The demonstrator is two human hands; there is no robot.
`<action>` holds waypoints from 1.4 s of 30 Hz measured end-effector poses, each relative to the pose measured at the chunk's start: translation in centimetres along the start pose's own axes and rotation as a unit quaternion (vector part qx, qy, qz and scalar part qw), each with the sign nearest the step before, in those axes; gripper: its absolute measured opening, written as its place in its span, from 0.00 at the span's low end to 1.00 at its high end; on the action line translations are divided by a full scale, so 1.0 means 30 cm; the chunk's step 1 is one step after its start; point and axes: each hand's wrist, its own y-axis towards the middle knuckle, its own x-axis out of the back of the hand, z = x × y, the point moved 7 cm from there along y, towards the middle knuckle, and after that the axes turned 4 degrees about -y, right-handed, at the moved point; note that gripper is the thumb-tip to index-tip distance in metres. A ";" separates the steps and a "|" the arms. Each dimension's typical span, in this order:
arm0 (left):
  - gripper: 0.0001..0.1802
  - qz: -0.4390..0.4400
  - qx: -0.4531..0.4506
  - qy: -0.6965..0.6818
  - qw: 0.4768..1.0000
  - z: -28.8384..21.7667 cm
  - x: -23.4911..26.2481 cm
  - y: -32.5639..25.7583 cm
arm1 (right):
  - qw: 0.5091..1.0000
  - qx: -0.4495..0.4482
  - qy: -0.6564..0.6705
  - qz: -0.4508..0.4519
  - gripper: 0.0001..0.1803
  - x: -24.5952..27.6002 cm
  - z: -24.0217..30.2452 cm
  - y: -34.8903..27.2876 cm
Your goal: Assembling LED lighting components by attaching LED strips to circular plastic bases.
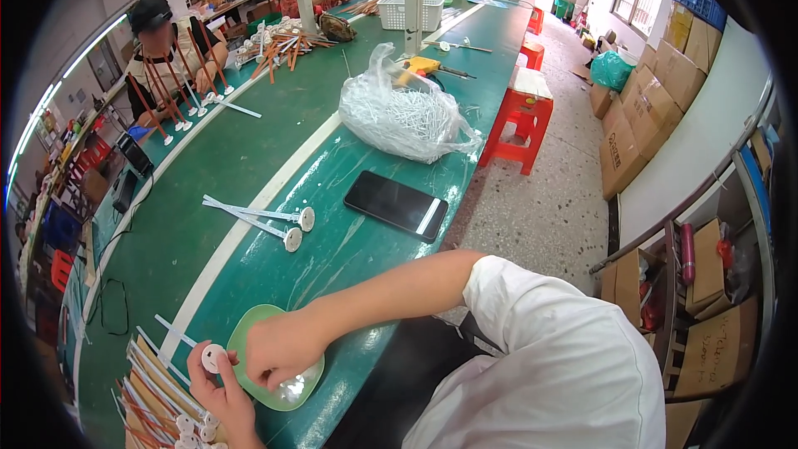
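Note:
My left hand (223,395) is closed round a white round cap (213,358) on a pale blue stick (173,329). My right hand (284,344) reaches down into a light green bowl (290,399), its fingers bent together; whatever they pinch is hidden. Small shiny clear pieces (293,386) lie in the bowl beside those fingers. Below my left hand lies a pile of brown and pale blue sticks (154,382) with white round ends (189,432). Two more capped pale sticks (258,218) rest on the green table farther off.
A black phone (396,204) lies on the table (332,258). Beyond it are a clear bag of thin white pieces (407,112) and a yellow power tool (420,66). A co-worker (179,58) sits across, behind upright brown sticks. Red stools (524,116) and cartons (648,108) stand right.

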 end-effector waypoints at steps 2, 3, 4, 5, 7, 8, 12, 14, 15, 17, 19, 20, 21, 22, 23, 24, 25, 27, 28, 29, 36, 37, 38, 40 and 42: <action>0.12 0.002 0.000 -0.007 1.000 0.000 0.003 -0.004 | 0.998 -0.034 0.004 -0.053 0.06 0.037 -0.001 0.003; 0.14 0.002 -0.001 -0.032 0.999 0.000 0.002 -0.005 | 0.998 -0.032 0.004 -0.052 0.06 0.038 -0.002 0.001; 0.17 0.003 -0.002 -0.058 0.998 0.000 0.002 -0.007 | 0.995 -0.032 0.001 -0.098 0.06 0.060 -0.007 -0.005; 0.17 0.001 -0.002 -0.055 0.998 0.000 0.002 -0.008 | 0.989 -0.030 -0.002 -0.144 0.06 0.083 -0.009 -0.008; 0.20 0.007 -0.013 -0.102 0.995 -0.008 -0.004 -0.011 | 0.982 -0.066 0.050 -0.168 0.05 0.095 -0.029 -0.014; 0.25 0.012 0.004 -0.134 0.991 0.000 -0.008 -0.007 | 0.971 -0.105 0.100 -0.190 0.04 0.108 -0.049 -0.022; 0.28 -0.006 0.021 -0.134 0.991 -0.016 -0.017 -0.005 | 0.955 -0.144 0.131 -0.224 0.03 0.145 -0.067 -0.033; 0.31 -0.009 0.019 -0.128 0.991 -0.017 -0.016 -0.006 | 0.954 -0.139 0.142 -0.224 0.04 0.142 -0.072 -0.028; 0.31 -0.008 0.020 -0.128 0.992 -0.016 -0.017 -0.008 | 0.954 -0.139 0.142 -0.224 0.04 0.140 -0.072 -0.028; 0.33 0.000 -0.013 -0.102 0.995 -0.024 -0.022 -0.010 | 0.951 -0.139 0.168 -0.220 0.03 0.128 -0.076 -0.025; 0.34 -0.001 -0.024 -0.092 0.995 -0.024 -0.029 -0.010 | 0.945 -0.143 0.194 -0.220 0.03 0.121 -0.090 -0.022; 0.34 -0.004 -0.034 -0.082 0.996 -0.029 -0.032 -0.014 | 0.939 -0.147 0.221 -0.218 0.04 0.116 -0.091 -0.023; 0.34 -0.004 -0.033 -0.081 0.996 -0.027 -0.032 -0.014 | 0.939 -0.148 0.223 -0.218 0.04 0.117 -0.089 -0.023; 0.34 -0.008 -0.022 -0.078 0.997 -0.020 -0.029 -0.011 | 0.934 -0.151 0.224 -0.234 0.03 0.128 -0.091 -0.025; 0.33 -0.011 -0.010 -0.075 0.997 -0.011 -0.026 -0.010 | 0.928 -0.155 0.226 -0.251 0.03 0.138 -0.091 -0.030; 0.33 -0.011 -0.008 -0.075 0.997 -0.007 -0.025 -0.012 | 0.928 -0.156 0.227 -0.251 0.03 0.138 -0.093 -0.032; 0.31 -0.010 0.001 -0.076 0.997 0.001 -0.024 -0.015 | 0.921 -0.172 0.247 -0.247 0.03 0.132 -0.103 -0.034; 0.30 -0.010 0.008 -0.075 0.997 0.015 -0.018 -0.014 | 0.914 -0.186 0.266 -0.244 0.04 0.123 -0.120 -0.031; 0.28 -0.020 -0.004 -0.067 0.998 0.021 -0.011 -0.017 | 0.932 -0.167 0.202 -0.248 0.04 0.130 -0.116 -0.031; 0.27 -0.029 -0.015 -0.059 0.998 0.024 -0.004 -0.018 | 0.946 -0.148 0.138 -0.252 0.04 0.137 -0.109 -0.031; 0.24 -0.026 -0.009 -0.035 0.999 0.026 0.013 -0.022 | 0.937 -0.187 0.181 -0.235 0.06 0.117 -0.119 -0.034; 0.25 -0.036 -0.026 -0.032 0.999 0.019 0.015 -0.024 | 0.937 -0.190 0.183 -0.230 0.06 0.113 -0.113 -0.031; 0.25 -0.045 -0.043 -0.029 0.998 0.011 0.018 -0.025 | 0.936 -0.194 0.185 -0.226 0.06 0.109 -0.110 -0.029; 0.25 -0.046 -0.044 -0.024 0.998 0.002 0.018 -0.025 | 0.939 -0.185 0.173 -0.231 0.06 0.115 -0.102 -0.029; 0.25 -0.048 -0.046 -0.019 0.998 -0.005 0.017 -0.025 | 0.943 -0.174 0.161 -0.234 0.06 0.122 -0.097 -0.030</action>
